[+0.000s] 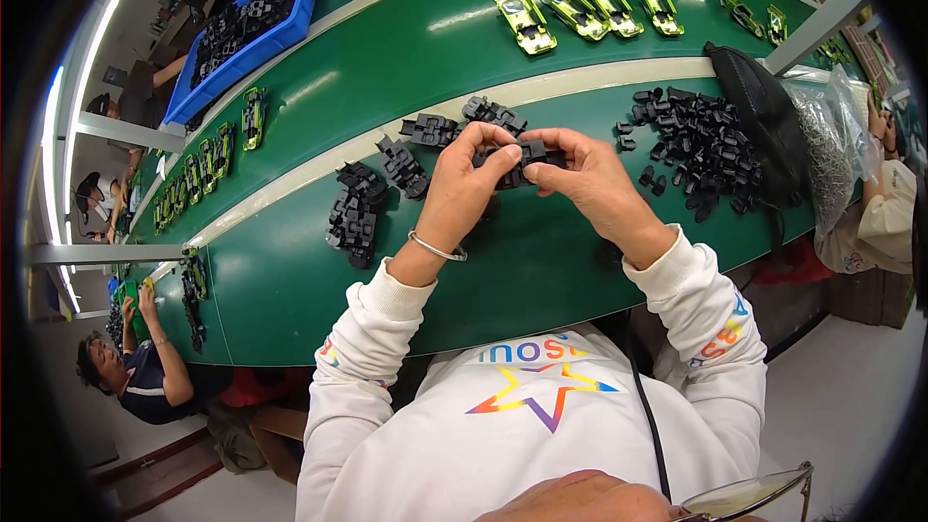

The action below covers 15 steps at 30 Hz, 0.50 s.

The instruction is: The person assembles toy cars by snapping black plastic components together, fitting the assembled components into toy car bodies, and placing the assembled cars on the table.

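Over the near green table [483,280], the left hand [462,174] and right hand [597,184] pinch a black part [534,157] between thumbs and fingers, apparently mid-fitting. Just beyond and leftward, several bulkier black units [404,166] look done; rightward, a heap of small black pieces [710,145] seems left to use. Farther off, yellow-green car shells [523,19] line a green belt [387,48].
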Tool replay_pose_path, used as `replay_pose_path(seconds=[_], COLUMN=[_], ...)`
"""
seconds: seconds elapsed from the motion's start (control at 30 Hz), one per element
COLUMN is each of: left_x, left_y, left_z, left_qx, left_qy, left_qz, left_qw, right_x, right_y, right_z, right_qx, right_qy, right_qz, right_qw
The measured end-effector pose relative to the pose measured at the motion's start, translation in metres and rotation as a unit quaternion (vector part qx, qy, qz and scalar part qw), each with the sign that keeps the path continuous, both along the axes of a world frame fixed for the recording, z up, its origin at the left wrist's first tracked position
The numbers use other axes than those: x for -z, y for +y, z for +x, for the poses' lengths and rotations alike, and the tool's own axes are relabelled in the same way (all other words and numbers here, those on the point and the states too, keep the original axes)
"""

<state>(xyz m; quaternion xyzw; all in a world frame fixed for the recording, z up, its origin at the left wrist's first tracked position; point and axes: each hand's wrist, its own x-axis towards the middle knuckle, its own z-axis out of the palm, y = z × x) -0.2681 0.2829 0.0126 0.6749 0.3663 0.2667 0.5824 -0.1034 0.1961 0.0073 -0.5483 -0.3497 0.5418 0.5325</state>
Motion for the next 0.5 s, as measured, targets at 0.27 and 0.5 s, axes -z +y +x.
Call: replay_pose_path(seconds=[0.27,0.5], left_x=[-0.004,-0.012], left_y=[-0.01,-0.015], left_z=[-0.001,-0.006], left_qx=[0.012,0.047], left_qy=[-0.025,-0.018], left_qz=[0.046,0.082], left_qw=[0.999,0.995], right_x=[-0.006,-0.012], right_y=[-0.01,-0.014], right_z=[0.002,0.009], right_qx=[-0.028,-0.014], right_qy=[0.077,0.139], right_qz=[-0.004,-0.013], right_qw=[0.997,0.99])
